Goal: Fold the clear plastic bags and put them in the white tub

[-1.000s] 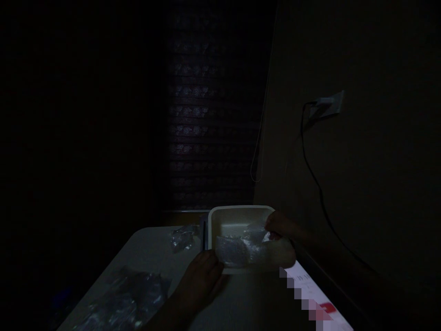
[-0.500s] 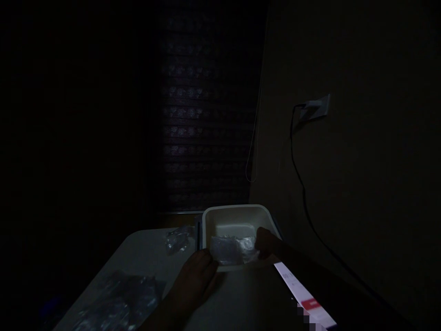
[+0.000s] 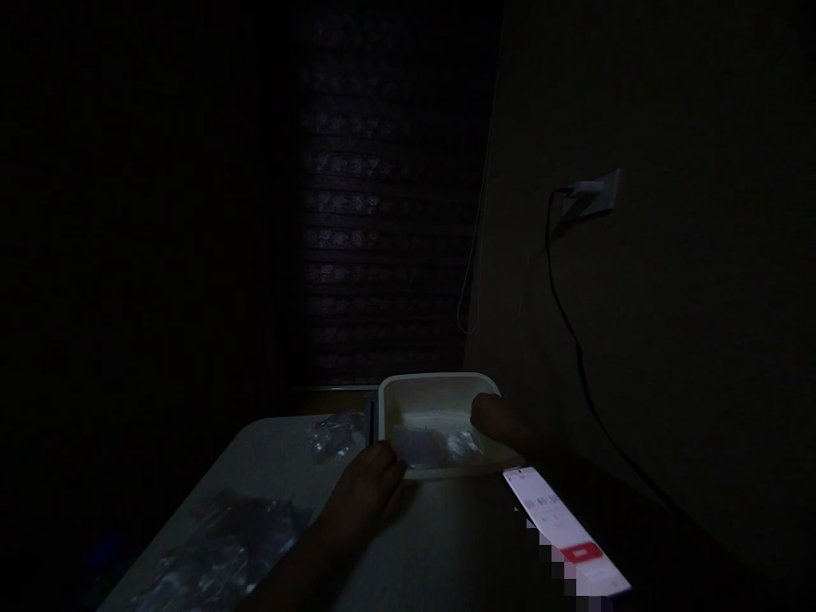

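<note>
A clear plastic packet lies inside a pale rectangular basin on the table. My left hand is at the basin's near left corner with its fingers curled by the rim, close to the packet's left end; the dark hides what they grip. Over the basin's right side is my right hand, its fingers curled closed, a little above and right of the packet. Whether anything is inside that hand cannot be made out.
Crumpled clear plastic covers the near left of the table, with a smaller piece beside the basin. A lit phone lies at the right. A black cable hangs from a wall outlet.
My right hand has moved up and away from the packet's right end, and the packet lies lower in the basin. More of the phone shows. The view has shifted slightly.
</note>
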Demonstrator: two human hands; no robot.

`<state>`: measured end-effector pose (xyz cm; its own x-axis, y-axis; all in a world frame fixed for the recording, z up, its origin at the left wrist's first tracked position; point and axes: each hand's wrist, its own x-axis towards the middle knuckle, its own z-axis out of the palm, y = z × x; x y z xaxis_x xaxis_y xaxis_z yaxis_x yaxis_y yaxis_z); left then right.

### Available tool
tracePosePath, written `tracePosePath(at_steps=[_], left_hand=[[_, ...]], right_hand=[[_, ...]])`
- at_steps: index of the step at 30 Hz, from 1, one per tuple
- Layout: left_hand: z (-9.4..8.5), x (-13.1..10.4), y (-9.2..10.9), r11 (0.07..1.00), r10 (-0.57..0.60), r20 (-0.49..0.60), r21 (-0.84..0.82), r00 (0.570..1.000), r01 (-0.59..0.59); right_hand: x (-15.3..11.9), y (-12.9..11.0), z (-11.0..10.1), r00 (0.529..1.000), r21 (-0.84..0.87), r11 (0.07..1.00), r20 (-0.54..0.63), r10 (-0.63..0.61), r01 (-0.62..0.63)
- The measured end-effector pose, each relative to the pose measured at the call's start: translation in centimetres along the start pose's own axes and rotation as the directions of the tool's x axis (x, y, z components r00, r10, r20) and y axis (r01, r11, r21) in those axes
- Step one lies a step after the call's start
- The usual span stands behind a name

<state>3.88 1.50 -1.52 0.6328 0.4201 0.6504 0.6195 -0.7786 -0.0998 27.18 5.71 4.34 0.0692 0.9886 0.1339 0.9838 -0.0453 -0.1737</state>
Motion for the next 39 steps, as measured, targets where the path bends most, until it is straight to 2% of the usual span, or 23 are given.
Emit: tracePosePath(at_steps=[3, 7, 12, 15, 19, 22, 23, 25, 28, 29, 31, 33, 36, 39], left_hand=[[-0.3, 1.0, -0.6, 0.996, -0.085, 0.104, -0.006, 0.991, 0.086], [-0.9, 2.1, -1.4, 0.986, -0.169, 0.263, 0.035, 0.95, 0.166], [-1.1, 3.0, -2.0, 0.973, -0.229, 0.371, 0.061, 0.9, 0.223], [-1.2, 3.4, -2.0, 0.963, -0.262, 0.38, 0.049, 0.887, 0.264], [-2.0, 3.1, -2.3, 0.952, -0.303, 0.33, 0.052, 0.894, 0.303], [-3.3, 2.0, -3.3, 0.924, -0.38, 0.28, 0.156, 0.882, 0.349], [-3.8, 1.4, -3.8, 0.905, -0.417, 0.272, 0.208, 0.867, 0.37], [-4.6, -0.1, -4.7, 0.847, -0.515, 0.301, 0.325, 0.803, 0.421], [-5.2, -2.7, -5.5, 0.797, -0.588, 0.404, 0.435, 0.701, 0.418], [-5.2, -3.5, -5.6, 0.774, -0.621, 0.425, 0.463, 0.659, 0.431], [-5.1, -4.9, -5.7, 0.753, -0.652, 0.455, 0.479, 0.606, 0.451], [-4.8, -5.6, -5.7, 0.762, -0.646, 0.499, 0.457, 0.577, 0.458], [-4.0, -5.6, -5.9, 0.781, -0.624, 0.534, 0.403, 0.57, 0.478], [-2.8, -4.5, -6.1, 0.783, -0.621, 0.506, 0.382, 0.598, 0.491]], right_hand=[[-0.9, -0.2, -0.6, 0.995, 0.009, 0.995, 0.007, -0.103, 0.103], [-2.3, -0.3, -0.7, 0.971, 0.079, 0.971, 0.068, -0.231, 0.226], [-3.0, 0.4, 0.5, 0.925, 0.15, 0.913, -0.038, -0.378, 0.379], [-2.5, 0.9, 1.5, 0.911, 0.161, 0.897, -0.103, -0.399, 0.411], [-2.1, 1.1, 1.9, 0.902, 0.11, 0.899, -0.146, -0.406, 0.423], [-2.8, 0.3, 1.2, 0.86, -0.003, 0.898, -0.284, -0.424, 0.441], [-3.3, -0.2, 1.0, 0.83, -0.045, 0.89, -0.344, -0.439, 0.453], [-4.3, -1.7, 0.9, 0.769, -0.108, 0.87, -0.424, -0.478, 0.482], [-5.9, -4.7, 1.8, 0.737, -0.135, 0.827, -0.392, -0.55, 0.546], [-6.5, -5.7, 2.5, 0.74, -0.129, 0.819, -0.367, -0.563, 0.559], [-7.4, -7.4, 4.0, 0.758, -0.117, 0.802, -0.274, -0.592, 0.585], [-8.0, -8.4, 5.5, 0.797, -0.114, 0.814, -0.164, -0.581, 0.57], [-8.1, -8.8, 7.1, 0.849, -0.099, 0.85, -0.063, -0.524, 0.517], [-7.6, -8.2, 7.9, 0.881, -0.101, 0.877, -0.021, -0.473, 0.469]])
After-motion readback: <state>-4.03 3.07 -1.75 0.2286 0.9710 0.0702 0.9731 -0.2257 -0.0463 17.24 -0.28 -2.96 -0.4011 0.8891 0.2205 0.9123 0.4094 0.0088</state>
